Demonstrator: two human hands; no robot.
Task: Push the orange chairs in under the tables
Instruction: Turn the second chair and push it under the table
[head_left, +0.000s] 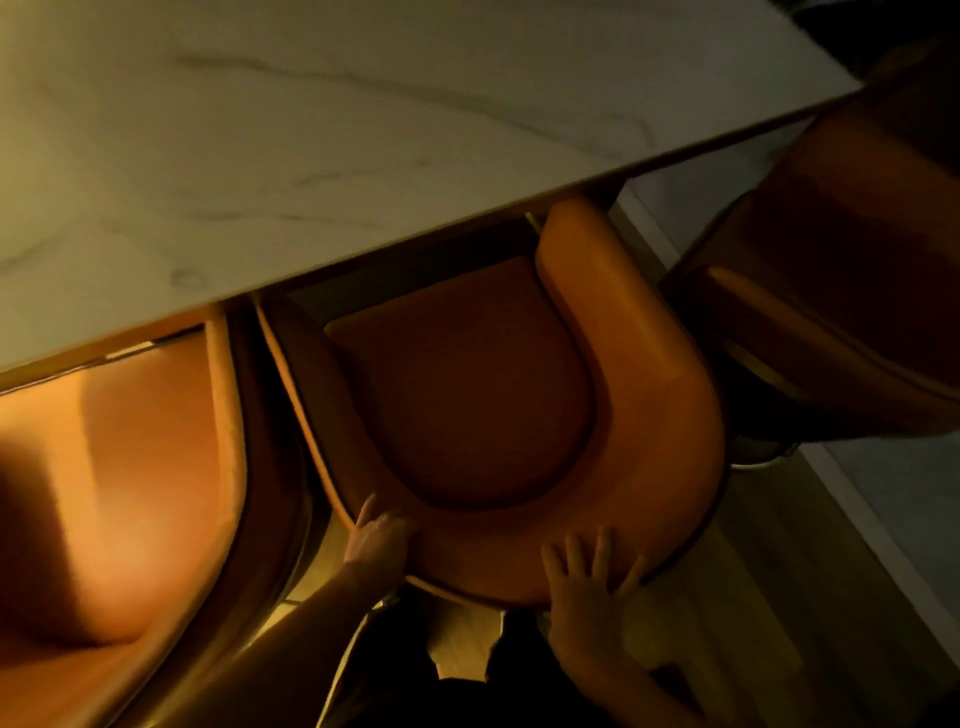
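At the far left of the frame an orange chair (135, 499) fills the lower corner, its front tucked under the edge of the table (311, 130) — a pale, marble-veined top that runs across the whole upper left. Just to its right, at the bottom centre, your left hand (378, 540) sits on the rear left curve of the middle orange chair (623, 364); the fingers bend over the top of the backrest and hold its rim, with your bare forearm reaching up from the lower left. This middle chair stands in the centre of the frame, turned a little so its open front faces the upper left, and the front of its seat cushion (467, 405) and the tip of one arm lie beneath the table edge, while the rounded back is still out on your side. Further right, your right hand (589, 582) lies flat against the back of the same chair — fingers straight and spread, palm pressed on the padding. At the right edge a third orange chair (841, 291) stands in shadow, close beside the middle one. Wood floor (753, 597) shows in the lower right.
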